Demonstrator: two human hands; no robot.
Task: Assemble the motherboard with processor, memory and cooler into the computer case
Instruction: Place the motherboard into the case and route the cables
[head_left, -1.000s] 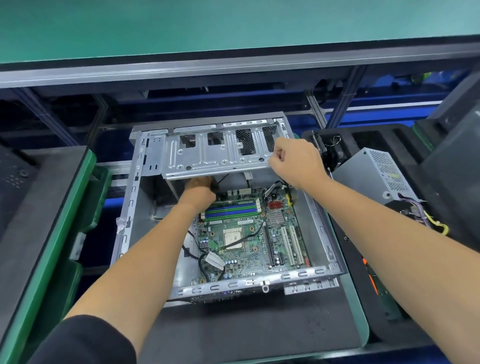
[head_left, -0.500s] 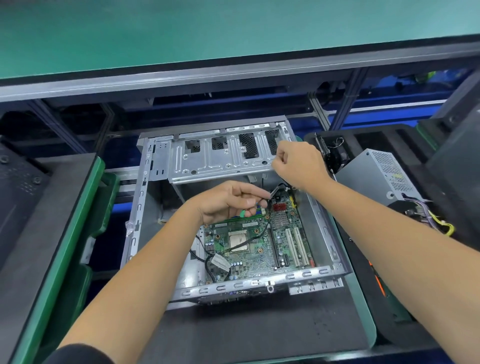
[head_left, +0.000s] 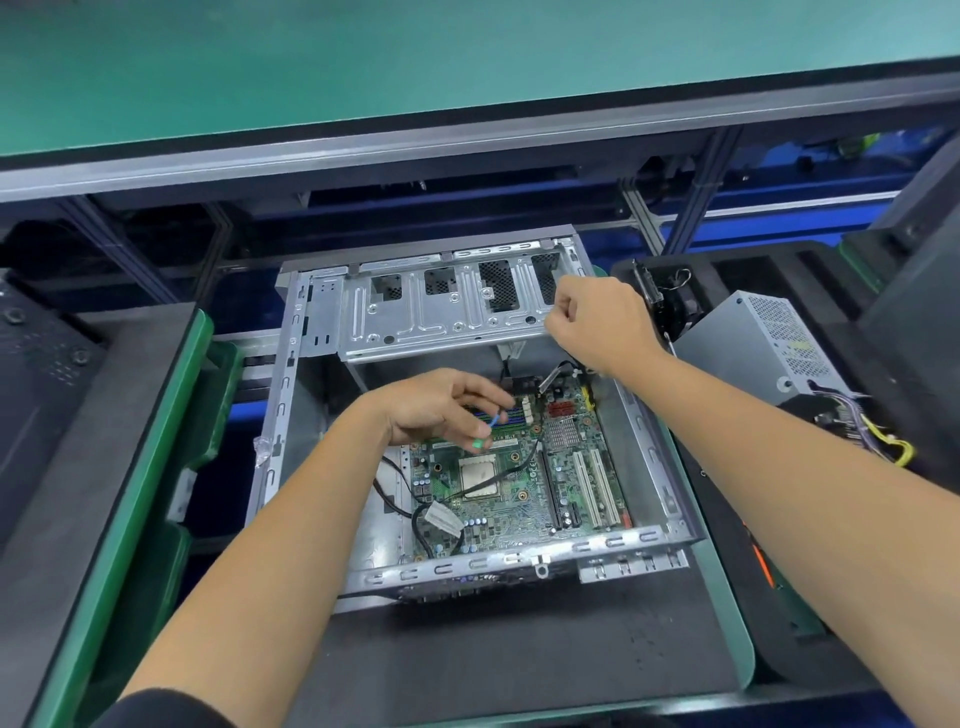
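Observation:
The open metal computer case (head_left: 670, 488) lies on a dark mat, with the green motherboard (head_left: 524, 499) inside it. A bare processor (head_left: 478, 475) sits in the board's socket, and memory sticks (head_left: 511, 413) run along its far edge. No cooler stands on the board. My left hand (head_left: 441, 410) hovers over the memory area and pinches a small blue-and-green wire connector (head_left: 485, 434). My right hand (head_left: 597, 327) grips the right end of the raised drive cage (head_left: 436, 317) at the case's far side.
A grey power supply (head_left: 763, 343) with yellow and purple wires lies on the black foam tray at the right. Green bins (head_left: 171, 415) stand at the left. Black cables (head_left: 431, 525) loop across the board's near left part. A green shelf spans overhead.
My left hand came out from under the drive cage and moved right over the memory, now pinching a small connector. My right hand stayed at the cage's right end.

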